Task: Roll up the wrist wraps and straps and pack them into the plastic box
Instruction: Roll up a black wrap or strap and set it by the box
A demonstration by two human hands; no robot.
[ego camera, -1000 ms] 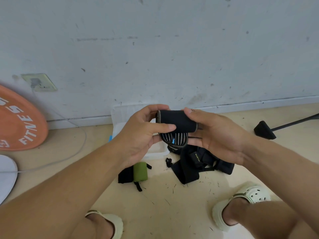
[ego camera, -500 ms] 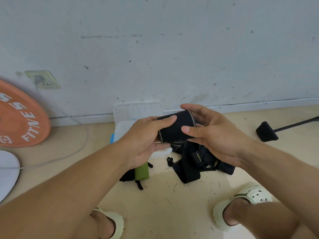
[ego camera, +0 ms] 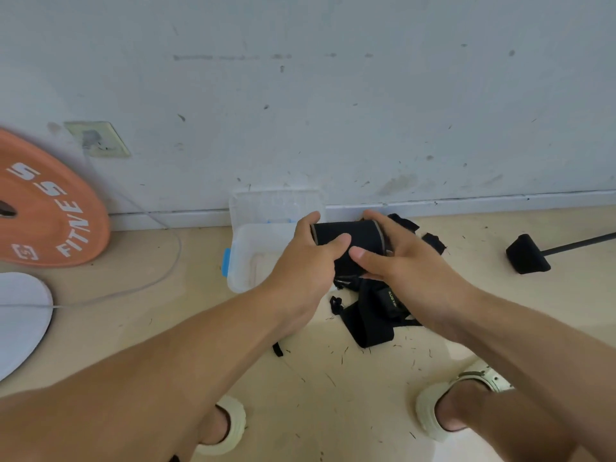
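A rolled black wrist wrap with a pale edge is held above the floor between both hands. My left hand grips its left end, thumb across the front. My right hand grips its right end, thumb on the front too. The clear plastic box with a blue latch sits open on the floor just left of the roll, its lid leaning on the wall. Under my hands lies a pile of black straps. My left forearm hides the green and black wrap.
An orange weight plate leans on the wall at far left, with a white disc and a thin cable in front. A black stand foot lies at right. My two pale clogs stand on the floor below.
Both hands have dropped lower with the wrap, toward the box and strap pile. The roll has tightened and the striped loose end no longer hangs out. The green wrap went out of sight.
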